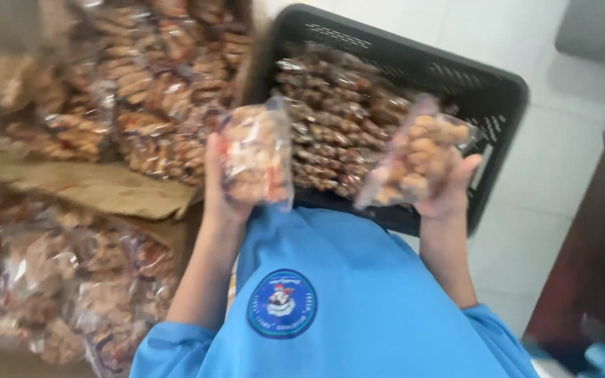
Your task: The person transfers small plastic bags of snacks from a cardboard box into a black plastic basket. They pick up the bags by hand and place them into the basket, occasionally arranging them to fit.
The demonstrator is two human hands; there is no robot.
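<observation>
left hand [220, 183]: closed around a clear snack bag [257, 154], held upright above the blue shirt [358, 294].
right hand [446, 189]: closed around a second snack bag [418, 150], tilted, over the black crate [484, 91].
crate: filled with packed snack bags, set on the white tiled floor [547, 161].
left side: more snack bags piled in cardboard boxes [92, 185].
view: blurred.

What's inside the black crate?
The black crate is filled with clear packets of brown snacks. The bag in the left hand and the bag in the right hand cover part of them; the crate's bottom is hidden.
</observation>
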